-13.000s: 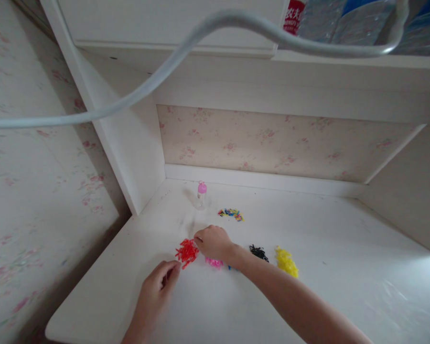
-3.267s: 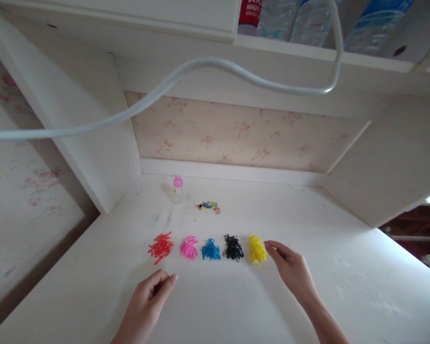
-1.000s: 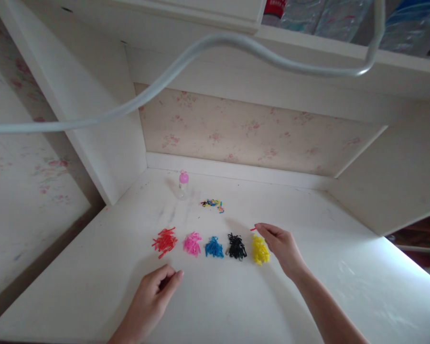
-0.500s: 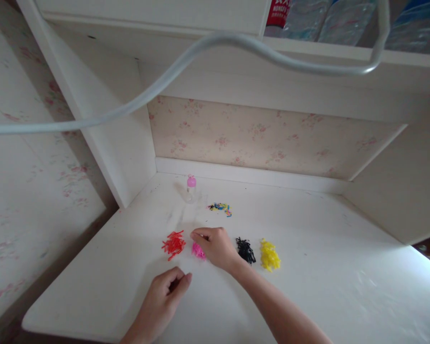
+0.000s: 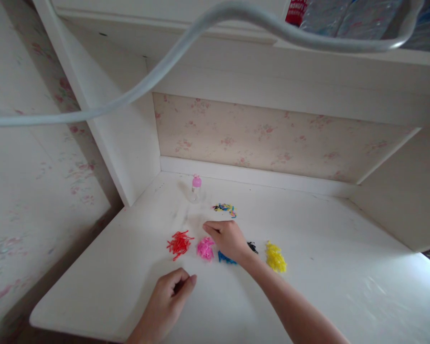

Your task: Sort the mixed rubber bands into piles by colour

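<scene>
- The left hand (image 5: 171, 297) is resting near the front edge of the worktop (image 5: 326, 291), its fingers curling loosely toward the thumb; whether anything is inside them is not showing.
- The right hand (image 5: 230, 239) is reaching in from the front right, hovering low over the row of piles, fingertips drawn together and pointing left; I cannot tell whether they are pinching anything.
- The blue pile (image 5: 224, 258) is peeking out under that hand, between the pink pile (image 5: 205, 248) and the black pile (image 5: 252, 247), which the wrist is half covering.
- The red pile (image 5: 179, 242) is ending the row on the left, the yellow pile (image 5: 275, 256) on the right.
- A small mixed pile (image 5: 225, 208) is lying behind the row, toward the back edge.
- A bottle (image 5: 196, 188) with a pink cap is standing upright near the back left corner.
- The white worktop is showing grey smudges around the bottle.
- A white side panel (image 5: 129, 143) is closing the left, flowered wallpaper (image 5: 272, 138) the back.
- A shelf (image 5: 308, 71) is hanging overhead, carrying water bottles (image 5: 344, 19).
- A pale cable (image 5: 157, 76) is looping close across the view.
</scene>
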A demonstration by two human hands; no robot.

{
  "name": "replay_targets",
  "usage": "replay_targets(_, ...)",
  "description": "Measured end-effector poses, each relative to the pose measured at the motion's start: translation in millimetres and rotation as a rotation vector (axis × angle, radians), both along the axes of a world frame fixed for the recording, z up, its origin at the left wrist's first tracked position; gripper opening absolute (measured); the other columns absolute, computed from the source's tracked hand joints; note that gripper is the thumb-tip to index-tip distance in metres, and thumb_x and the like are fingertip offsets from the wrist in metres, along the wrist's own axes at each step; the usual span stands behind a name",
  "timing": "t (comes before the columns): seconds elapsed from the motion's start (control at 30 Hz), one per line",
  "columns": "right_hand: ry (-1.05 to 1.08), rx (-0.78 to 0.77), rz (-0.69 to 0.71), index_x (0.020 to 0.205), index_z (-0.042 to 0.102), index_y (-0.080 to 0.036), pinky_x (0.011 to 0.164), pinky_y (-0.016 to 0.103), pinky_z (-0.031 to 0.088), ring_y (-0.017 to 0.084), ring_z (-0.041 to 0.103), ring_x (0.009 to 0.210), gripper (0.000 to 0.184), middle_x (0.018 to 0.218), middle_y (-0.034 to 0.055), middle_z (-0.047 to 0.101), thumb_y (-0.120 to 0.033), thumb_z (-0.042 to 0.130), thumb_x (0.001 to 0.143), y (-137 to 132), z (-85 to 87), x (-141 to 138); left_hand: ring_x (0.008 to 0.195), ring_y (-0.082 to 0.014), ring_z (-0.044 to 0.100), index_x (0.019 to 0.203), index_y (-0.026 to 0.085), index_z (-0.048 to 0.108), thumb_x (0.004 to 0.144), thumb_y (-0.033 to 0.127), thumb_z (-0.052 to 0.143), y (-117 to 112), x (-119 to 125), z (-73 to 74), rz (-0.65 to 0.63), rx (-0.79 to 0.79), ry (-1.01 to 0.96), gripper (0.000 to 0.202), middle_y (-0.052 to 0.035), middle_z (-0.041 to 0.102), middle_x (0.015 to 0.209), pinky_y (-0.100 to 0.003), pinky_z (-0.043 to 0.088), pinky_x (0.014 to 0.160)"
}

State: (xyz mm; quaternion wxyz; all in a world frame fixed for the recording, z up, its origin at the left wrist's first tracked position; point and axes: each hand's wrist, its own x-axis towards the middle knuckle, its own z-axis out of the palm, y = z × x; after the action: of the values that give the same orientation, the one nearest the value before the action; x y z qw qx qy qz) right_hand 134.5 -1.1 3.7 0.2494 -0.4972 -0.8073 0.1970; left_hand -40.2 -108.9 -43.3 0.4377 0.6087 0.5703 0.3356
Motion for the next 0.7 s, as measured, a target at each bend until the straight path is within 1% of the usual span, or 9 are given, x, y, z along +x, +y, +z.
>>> replay_targets(0.07,0.086,-0.015,-0.033,0.063,0.062,-0.019,0.052,0.018,0.026,0.008,0.038,0.053,0.039,0.053,-0.0043,0.044,-0.038,0.039,0.089,-7,6.3,19,0.053,-0.0104,0.032,0.058,0.02,0.035,0.085,0.049,0.043,0,1,0.6,-0.002,0.008,0.003,0.041,0.0058,0.03,0.055,-0.021,0.026,0.05)
replay_targets(0.13,0.157,-0.069,-0.106,0.066,0.063,-0.019,0.05,0.019,0.027,0.009,0.037,0.051,0.038,0.053,-0.0044,0.043,-0.04,0.04,0.088,-18,8.6,37,0.054,-0.0106,0.032,0.058,0.02,0.035,0.085,0.049,0.044,0,1,0.9,-0.002,0.016,0.009,0.041,0.0055,0.031,0.055,-0.021,0.026,0.051)
replay_targets(0.23,0.236,-0.149,-0.223,0.067,0.064,-0.02,0.047,0.021,0.027,0.01,0.039,0.049,0.039,0.052,-0.0036,0.047,-0.045,0.042,0.086,-38,3.7,63,0.053,-0.0105,0.032,0.057,0.02,0.033,0.085,0.047,0.045,0,3,1.4,-0.003,0.024,0.028,0.041,0.0057,0.03,0.055,-0.021,0.026,0.05)
replay_targets(0.3,0.282,-0.179,-0.266,0.068,0.065,-0.021,0.048,0.021,0.031,0.012,0.044,0.052,0.039,0.055,-0.0024,0.052,-0.047,0.043,0.085,-54,-4.9,79,0.053,-0.0104,0.032,0.057,0.02,0.033,0.085,0.046,0.045,0,4,1.5,-0.008,0.033,0.043,0.04,0.0058,0.03,0.055,-0.021,0.026,0.05)
replay_targets(0.37,0.334,-0.191,-0.315,0.072,0.067,-0.021,0.052,0.021,0.036,0.014,0.05,0.059,0.036,0.062,-0.0009,0.059,-0.048,0.047,0.084,-70,-16.8,94,0.053,-0.0103,0.032,0.058,0.02,0.034,0.085,0.044,0.046,0,6,0.8,-0.017,0.043,0.057,0.038,0.0059,0.03,0.055,-0.021,0.026,0.05)
replay_targets(0.43,0.399,-0.193,-0.4,0.08,0.07,-0.021,0.059,0.022,0.042,0.017,0.056,0.068,0.034,0.072,0.001,0.066,-0.049,0.052,0.081,-86,-30.6,108,0.053,-0.0101,0.031,0.058,0.02,0.033,0.085,0.043,0.045,-1,7,-0.8,-0.024,0.05,0.071,0.038,0.0062,0.03,0.054,-0.02,0.026,0.05)
replay_targets(0.53,0.494,-0.212,-0.548,0.089,0.072,-0.02,0.067,0.022,0.046,0.02,0.061,0.08,0.036,0.085,0.0031,0.07,-0.05,0.057,0.077,-107,-49.8,127,0.053,-0.0101,0.03,0.058,0.02,0.031,0.085,0.044,0.045,0,9,-3.6,-0.034,0.054,0.086,0.038,0.0064,0.028,0.054,-0.02,0.025,0.05)
replay_targets(0.63,0.562,-0.24,-0.648,0.092,0.073,-0.019,0.072,0.022,0.048,0.024,0.062,0.089,0.039,0.092,0.004,0.071,-0.052,0.06,0.073,-123,-60.9,141,0.053,-0.0104,0.031,0.058,0.02,0.033,0.085,0.044,0.045,3,13,-1.1,-0.055,0.04,0.093,0.038,0.0064,0.027,0.055,-0.02,0.025,0.049)
replay_targets(0.7,0.59,-0.251,-0.698,0.092,0.073,-0.02,0.074,0.023,0.049,0.026,0.062,0.093,0.041,0.095,0.0048,0.071,-0.053,0.062,0.07,-128,-63.5,145,0.052,-0.0106,0.032,0.057,0.02,0.035,0.085,0.045,0.045,7,16,6.3,-0.082,0.049,0.107,0.038,0.0064,0.028,0.054,-0.021,0.025,0.049)
